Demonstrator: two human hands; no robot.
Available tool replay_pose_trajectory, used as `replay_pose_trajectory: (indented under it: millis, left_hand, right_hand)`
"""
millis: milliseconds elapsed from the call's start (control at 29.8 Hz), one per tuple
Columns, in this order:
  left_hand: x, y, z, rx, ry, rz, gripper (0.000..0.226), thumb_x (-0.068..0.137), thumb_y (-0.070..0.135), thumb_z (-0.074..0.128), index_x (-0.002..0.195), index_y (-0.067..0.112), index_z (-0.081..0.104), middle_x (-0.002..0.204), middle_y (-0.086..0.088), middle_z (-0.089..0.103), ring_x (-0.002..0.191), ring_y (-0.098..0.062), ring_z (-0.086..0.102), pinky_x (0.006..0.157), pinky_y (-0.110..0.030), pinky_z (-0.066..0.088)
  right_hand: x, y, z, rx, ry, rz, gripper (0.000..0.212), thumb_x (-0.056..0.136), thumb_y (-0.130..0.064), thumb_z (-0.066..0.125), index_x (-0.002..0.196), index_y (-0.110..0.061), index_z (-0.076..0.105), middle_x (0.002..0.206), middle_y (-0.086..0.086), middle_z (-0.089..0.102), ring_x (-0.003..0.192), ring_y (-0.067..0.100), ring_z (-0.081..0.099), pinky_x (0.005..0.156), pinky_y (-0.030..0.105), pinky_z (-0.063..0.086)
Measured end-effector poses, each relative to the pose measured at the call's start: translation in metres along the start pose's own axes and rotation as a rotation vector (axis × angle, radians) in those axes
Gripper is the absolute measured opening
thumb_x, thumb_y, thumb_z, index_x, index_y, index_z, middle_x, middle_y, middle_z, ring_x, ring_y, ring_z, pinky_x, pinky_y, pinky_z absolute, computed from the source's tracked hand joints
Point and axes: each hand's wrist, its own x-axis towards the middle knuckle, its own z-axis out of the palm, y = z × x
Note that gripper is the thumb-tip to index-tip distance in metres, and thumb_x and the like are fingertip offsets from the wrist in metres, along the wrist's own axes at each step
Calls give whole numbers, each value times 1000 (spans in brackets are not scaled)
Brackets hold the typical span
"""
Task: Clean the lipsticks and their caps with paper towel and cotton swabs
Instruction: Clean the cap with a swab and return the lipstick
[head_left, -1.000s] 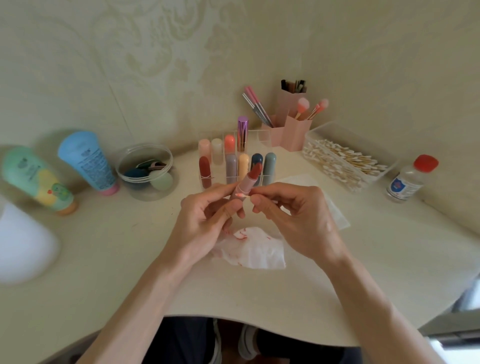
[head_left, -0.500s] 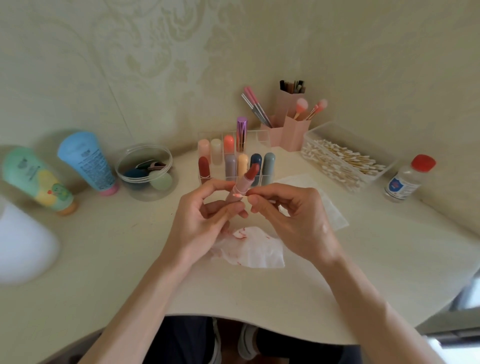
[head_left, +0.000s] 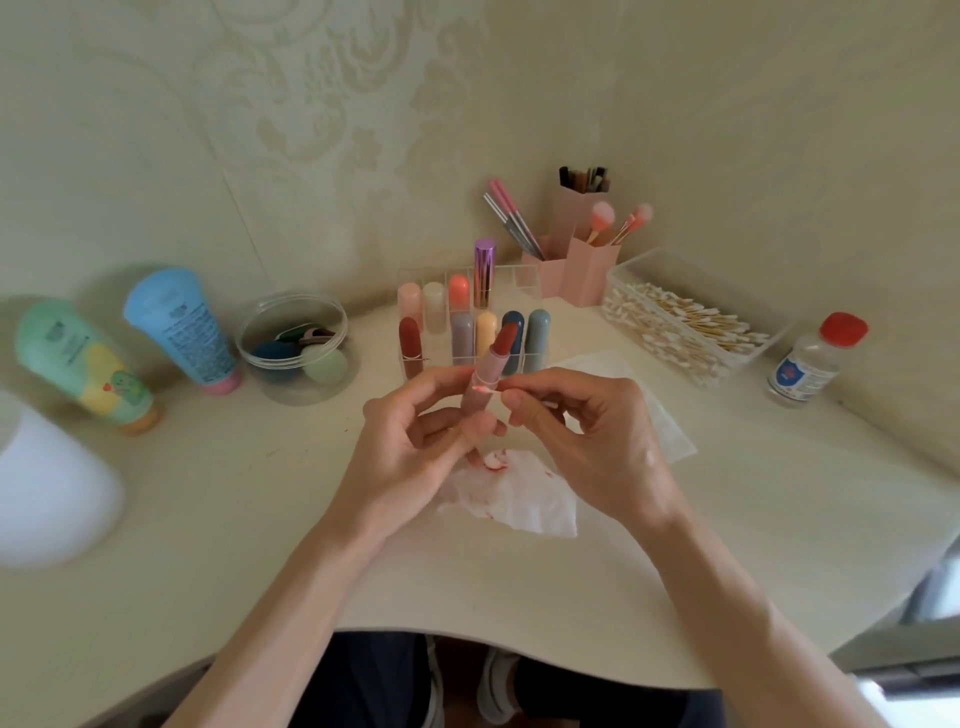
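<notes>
Two risks are showing here, aren't they? Our left hand (head_left: 415, 441) is gripping the lipstick (head_left: 496, 358) by its tube, tilted, with the bullet wound out and standing bare past our fingertips.

Yes, and our right hand (head_left: 587, 436) is pinching the cotton swab (head_left: 491, 389), its tip touching the tube just below that bullet. If we are pressing too hard or sliding upward, we are likely gouging or smearing the soft colour.

And the other risk?

Our left grip is looking light to us. A sideways shove from the swab could be twisting the tube loose and dropping it onto the stained paper towel (head_left: 524, 501) under both hands, or marking the tabletop (head_left: 260, 493).

So we are bracing the tube and stroking away from the bullet.
</notes>
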Motion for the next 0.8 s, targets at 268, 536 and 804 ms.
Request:
replay_pose_trajectory:
  millis: [268, 536, 804]
  left_hand:
    - [3, -2, 1, 6, 91, -13, 31, 83, 16, 76, 113, 7, 74, 81, -13, 76, 66, -27, 71, 58, -28, 53]
    - [0, -1, 2, -17, 54, 12, 26, 94, 12, 71, 119, 7, 66, 107, -8, 77, 76, -31, 74, 57, -28, 53]
    - [2, -6, -1, 105, 91, 3, 24, 89, 15, 77, 113, 18, 73, 85, -7, 76, 70, -27, 71, 65, -48, 56]
  right_hand:
    - [-1, 3, -1, -51, -23, -29, 11, 97, -10, 74, 104, -11, 82, 88, -8, 77, 79, 22, 70, 74, 43, 54]
    - [0, 4, 0, -20, -11, -12, 12, 97, -9, 74, 105, -11, 82, 92, -5, 80, 79, 23, 72, 76, 51, 54]
    - [-2, 4, 2, -28, -40, -23, 13, 96, -10, 75, 107, -13, 82, 91, -5, 78, 79, 24, 68, 76, 44, 54]
